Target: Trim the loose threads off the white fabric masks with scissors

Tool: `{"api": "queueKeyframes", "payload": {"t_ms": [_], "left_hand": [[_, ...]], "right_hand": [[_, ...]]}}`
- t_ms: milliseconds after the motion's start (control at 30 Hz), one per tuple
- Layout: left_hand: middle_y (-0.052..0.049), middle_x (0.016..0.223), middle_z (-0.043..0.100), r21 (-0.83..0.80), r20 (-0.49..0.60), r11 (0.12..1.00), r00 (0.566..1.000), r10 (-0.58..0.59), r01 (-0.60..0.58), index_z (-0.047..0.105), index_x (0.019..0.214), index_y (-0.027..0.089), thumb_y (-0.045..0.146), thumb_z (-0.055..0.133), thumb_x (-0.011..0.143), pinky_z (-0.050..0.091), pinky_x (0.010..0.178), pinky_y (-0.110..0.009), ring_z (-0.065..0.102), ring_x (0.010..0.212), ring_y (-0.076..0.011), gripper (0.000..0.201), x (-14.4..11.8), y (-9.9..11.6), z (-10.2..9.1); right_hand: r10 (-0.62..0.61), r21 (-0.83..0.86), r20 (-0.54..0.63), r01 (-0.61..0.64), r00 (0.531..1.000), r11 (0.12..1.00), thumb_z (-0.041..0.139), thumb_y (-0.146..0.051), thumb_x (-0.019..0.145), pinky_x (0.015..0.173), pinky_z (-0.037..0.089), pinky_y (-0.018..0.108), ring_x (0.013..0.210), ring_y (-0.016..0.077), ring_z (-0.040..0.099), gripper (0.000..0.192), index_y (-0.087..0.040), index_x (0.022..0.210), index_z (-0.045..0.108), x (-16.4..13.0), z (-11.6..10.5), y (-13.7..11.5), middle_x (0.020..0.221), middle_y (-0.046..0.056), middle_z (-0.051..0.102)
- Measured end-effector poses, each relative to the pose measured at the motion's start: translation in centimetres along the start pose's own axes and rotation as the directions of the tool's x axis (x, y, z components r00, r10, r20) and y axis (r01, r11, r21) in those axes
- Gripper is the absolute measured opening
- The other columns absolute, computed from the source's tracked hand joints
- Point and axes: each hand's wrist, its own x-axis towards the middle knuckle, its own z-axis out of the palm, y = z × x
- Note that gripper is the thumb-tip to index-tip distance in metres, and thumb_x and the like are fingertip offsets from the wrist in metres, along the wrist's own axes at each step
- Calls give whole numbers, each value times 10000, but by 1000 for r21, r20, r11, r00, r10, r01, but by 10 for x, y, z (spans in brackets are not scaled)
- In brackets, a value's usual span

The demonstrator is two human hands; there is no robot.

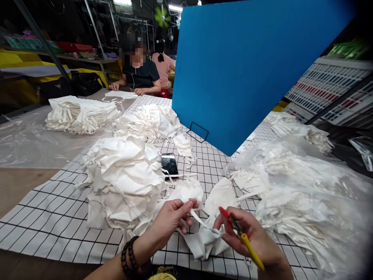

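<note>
No readable writing; my left hand (171,217) is pinching the white fabric mask's strap (201,221), right hand (247,233) fingers closing around yellow-handled thread snips (241,235).

Bright, even light falls from above on the black-gridded white table cover (52,217), and two glowing ceiling tubes (175,7) show far behind the big upright blue board (247,70). Left of that board the back of the room stays dim. The heaped white fabric pieces (125,182) in front of the board throw only soft shadows, and their folds nearly wash out. A clear plastic sheet (26,144) well left of the board carries pale glare. The view bows strongly at the edges, darkening at the corners.
</note>
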Motion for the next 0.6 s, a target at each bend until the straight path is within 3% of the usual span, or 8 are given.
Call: {"api": "queueKeyframes", "payload": {"t_ms": [100,167,233,300,367,467,533,600], "left_hand": [[-113,1077,672,32,26,999,999,32,-33,697,1018,109,471,689,797,329,357,-140,445,474,-25,424,0,3,0],[-74,879,683,48,70,998,997,35,-39,698,939,98,484,672,807,290,349,-143,385,431,-21,409,0,2,0],[-3,607,598,71,126,997,992,24,-33,688,845,92,495,647,822,280,357,-151,353,390,-31,405,-2,1,-1],[25,527,539,96,158,995,987,9,-24,680,826,96,501,634,827,294,368,-161,358,374,-40,407,-3,-1,-3],[-13,645,606,146,131,988,991,31,-50,688,855,103,505,633,822,319,378,-171,387,392,-42,407,-5,-2,-7],[-86,942,637,302,-7,929,974,224,-212,722,858,134,495,636,822,361,400,-187,472,474,-56,373,-7,-4,-14],[-119,1096,607,380,-72,872,929,362,-310,733,806,153,473,635,831,390,417,-198,553,576,-96,335,-7,-7,-17],[-134,1071,631,348,-61,875,924,378,-335,718,771,158,466,625,842,404,406,-209,586,617,-135,330,-4,-11,-18]], "right_hand": [[63,57,-164,-54,984,997,710,-243,815,674,491,290,712,144,563,165,-243,941,604,4,10,10,1019,45,653],[45,168,-289,5,956,986,716,-267,818,705,505,275,783,135,585,211,-245,977,579,20,25,22,1173,55,623],[29,271,-256,43,966,962,740,-289,797,656,516,261,740,120,603,271,-239,998,564,38,41,33,1206,67,612],[19,336,-211,54,977,940,736,-318,798,546,488,234,600,87,575,248,-222,947,563,53,54,39,1096,58,647],[8,321,-261,79,965,944,724,-326,809,523,462,222,556,77,545,214,-210,878,558,61,59,40,965,35,663],[-14,220,-380,105,925,970,745,-298,793,668,483,244,712,122,589,223,-212,851,548,67,60,38,891,24,675],[-2,199,-364,80,931,977,773,-288,763,713,482,258,764,143,598,259,-212,862,546,68,61,38,860,15,670],[26,222,-308,45,951,974,787,-297,743,691,480,256,738,142,590,286,-211,866,543,67,64,38,823,-4,645]]}}
